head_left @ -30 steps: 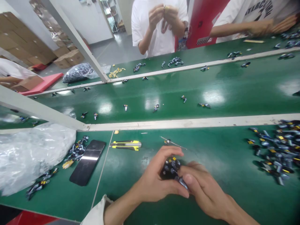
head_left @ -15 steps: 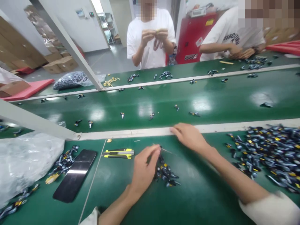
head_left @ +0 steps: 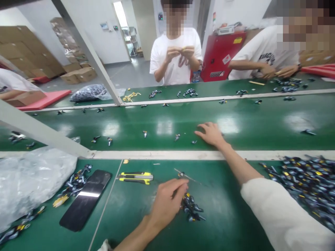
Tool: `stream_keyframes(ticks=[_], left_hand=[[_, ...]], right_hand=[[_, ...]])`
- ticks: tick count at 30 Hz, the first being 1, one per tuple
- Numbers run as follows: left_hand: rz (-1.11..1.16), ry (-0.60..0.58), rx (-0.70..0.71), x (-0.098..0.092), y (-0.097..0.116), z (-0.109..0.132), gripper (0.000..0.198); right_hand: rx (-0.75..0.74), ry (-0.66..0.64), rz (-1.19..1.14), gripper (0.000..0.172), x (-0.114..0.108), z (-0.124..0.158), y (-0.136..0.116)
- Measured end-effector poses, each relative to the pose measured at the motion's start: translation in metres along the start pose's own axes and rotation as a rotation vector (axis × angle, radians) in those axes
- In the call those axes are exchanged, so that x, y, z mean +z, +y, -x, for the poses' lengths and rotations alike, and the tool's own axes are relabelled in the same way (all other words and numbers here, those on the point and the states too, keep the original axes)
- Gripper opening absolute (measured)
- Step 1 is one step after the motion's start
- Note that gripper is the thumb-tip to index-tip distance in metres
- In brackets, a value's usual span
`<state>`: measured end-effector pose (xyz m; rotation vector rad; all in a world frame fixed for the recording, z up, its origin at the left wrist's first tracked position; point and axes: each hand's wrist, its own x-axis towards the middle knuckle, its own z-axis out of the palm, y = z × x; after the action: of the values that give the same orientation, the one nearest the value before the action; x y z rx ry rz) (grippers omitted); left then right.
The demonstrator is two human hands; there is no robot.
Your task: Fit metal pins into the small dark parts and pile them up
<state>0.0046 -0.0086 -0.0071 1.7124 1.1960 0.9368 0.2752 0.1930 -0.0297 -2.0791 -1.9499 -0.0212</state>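
My left hand [head_left: 170, 200] is low over the green table with thumb and fingers pinched together. Whatever may be between the fingertips is too small to make out. Just beyond them lies a small dark part [head_left: 181, 174] with a thin strand [head_left: 195, 181] beside it. A small heap of dark metal parts with yellow bits [head_left: 192, 209] sits right by that hand. My right hand [head_left: 211, 134] reaches across the white rail, fingers apart, over the green belt [head_left: 125, 122]. Near its thumb is a small part [head_left: 194, 142]; another may be partly hidden behind the hand.
A yellow-black utility knife [head_left: 136, 177] and a black phone [head_left: 85, 200] lie left. A large pile of parts [head_left: 309, 184] covers the right side. Plastic bags [head_left: 34, 181] and a slanted post [head_left: 44, 129] stand left. Co-workers sit across the belt.
My right hand has moved forward from the white rail to over the belt. The left hand stays pinched near the small heap. The whole view has shifted a little.
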Motion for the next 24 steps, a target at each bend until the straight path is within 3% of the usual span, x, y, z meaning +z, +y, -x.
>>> stream_keyframes(ticks=[3,8,12,15,18,21,24], left_hand=[[-0.006,0.033,-0.001,-0.005,-0.003,-0.002,0.021],[0.022,0.044,-0.039,-0.01,-0.005,-0.004,0.022],[0.038,0.041,-0.058,-0.006,-0.002,-0.006,0.021],[0.062,0.064,-0.085,-0.003,-0.001,-0.009,0.021],[0.087,0.121,-0.124,-0.003,-0.003,-0.01,0.023],[0.111,0.168,-0.154,-0.006,-0.006,-0.009,0.023],[0.133,0.191,-0.164,-0.007,-0.007,-0.008,0.022]], right_hand=[[0.05,0.002,0.063,0.032,-0.002,0.0,0.013],[0.248,0.028,0.15,0.033,-0.022,0.044,0.053],[0.216,-0.043,0.082,0.026,-0.033,0.07,0.064],[0.115,-0.074,-0.024,0.021,-0.043,0.084,0.044],[-0.047,-0.121,-0.168,0.03,-0.053,0.112,0.0],[-0.247,-0.248,-0.304,0.029,-0.061,0.143,-0.048],[-0.266,-0.24,-0.346,0.032,-0.062,0.14,-0.076]])
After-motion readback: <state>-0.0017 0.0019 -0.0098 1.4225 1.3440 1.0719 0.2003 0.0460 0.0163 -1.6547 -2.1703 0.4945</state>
